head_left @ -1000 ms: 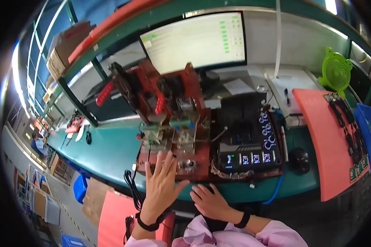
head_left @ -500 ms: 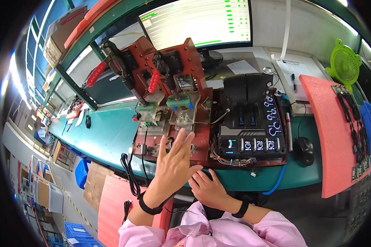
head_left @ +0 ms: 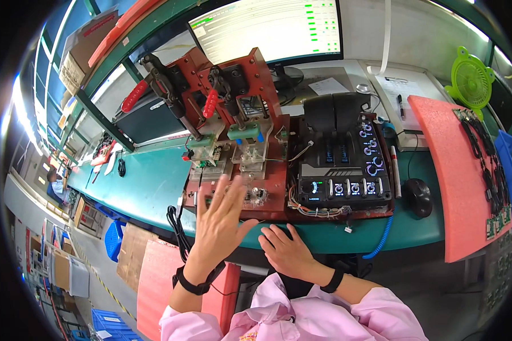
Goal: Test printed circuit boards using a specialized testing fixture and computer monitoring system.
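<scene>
My left hand (head_left: 219, 221) is open, its fingers spread, in front of the red test fixture (head_left: 266, 196); whether it touches the base I cannot tell. No object shows in it. At the green bench's front edge, my right hand (head_left: 290, 253) lies with its fingers apart, nothing visible in them. The fixture carries two toggle clamps with red handles (head_left: 134, 96), their rods down on green pads over clear blocks (head_left: 250, 156). Right of it sits a black control unit (head_left: 342, 170) with lit knobs, two dark levers and bundled wires along its front. A black cable (head_left: 176, 227) hangs beside my left hand.
Behind stands a lit monitor (head_left: 267, 31). A black mouse (head_left: 418, 198) and a marker (head_left: 395, 170) lie right of the unit. A pink foam board (head_left: 438, 187) holding cables and circuit boards leans over the bench's right end. A green fan (head_left: 471, 79) stands farther back.
My left hand has moved a little to the left, and its thumb has drawn away from my right hand. My right hand stays nearly in place. The view has shifted slightly.
</scene>
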A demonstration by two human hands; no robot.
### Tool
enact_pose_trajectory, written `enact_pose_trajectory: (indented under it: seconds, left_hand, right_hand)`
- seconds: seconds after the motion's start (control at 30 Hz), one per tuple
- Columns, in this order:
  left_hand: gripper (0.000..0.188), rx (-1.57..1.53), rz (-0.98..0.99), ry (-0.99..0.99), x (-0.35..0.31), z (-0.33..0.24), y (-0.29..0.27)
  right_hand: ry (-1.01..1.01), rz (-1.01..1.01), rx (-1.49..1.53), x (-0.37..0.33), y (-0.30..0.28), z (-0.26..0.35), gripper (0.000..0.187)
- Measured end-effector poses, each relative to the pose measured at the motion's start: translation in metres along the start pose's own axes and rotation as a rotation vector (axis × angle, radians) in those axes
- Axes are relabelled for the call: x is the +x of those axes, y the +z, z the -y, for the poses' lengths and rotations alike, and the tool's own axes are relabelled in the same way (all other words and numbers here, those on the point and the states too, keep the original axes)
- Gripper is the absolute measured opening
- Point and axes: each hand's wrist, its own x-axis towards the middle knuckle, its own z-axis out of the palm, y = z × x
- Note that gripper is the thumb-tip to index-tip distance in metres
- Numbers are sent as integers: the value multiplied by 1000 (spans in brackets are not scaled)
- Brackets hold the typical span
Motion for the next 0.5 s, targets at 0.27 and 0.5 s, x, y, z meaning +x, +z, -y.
enact_pose_trajectory:
  seconds: [0.27, 0.5]
  left_hand:
    - [56, 22, -31, -90, -8, 11, 16]
    - [58, 0, 27, -15, -2, 2, 12]
  right_hand:
    - [23, -7, 14, 0, 4, 1, 37]
    - [19, 16, 6, 1, 3, 1, 37]
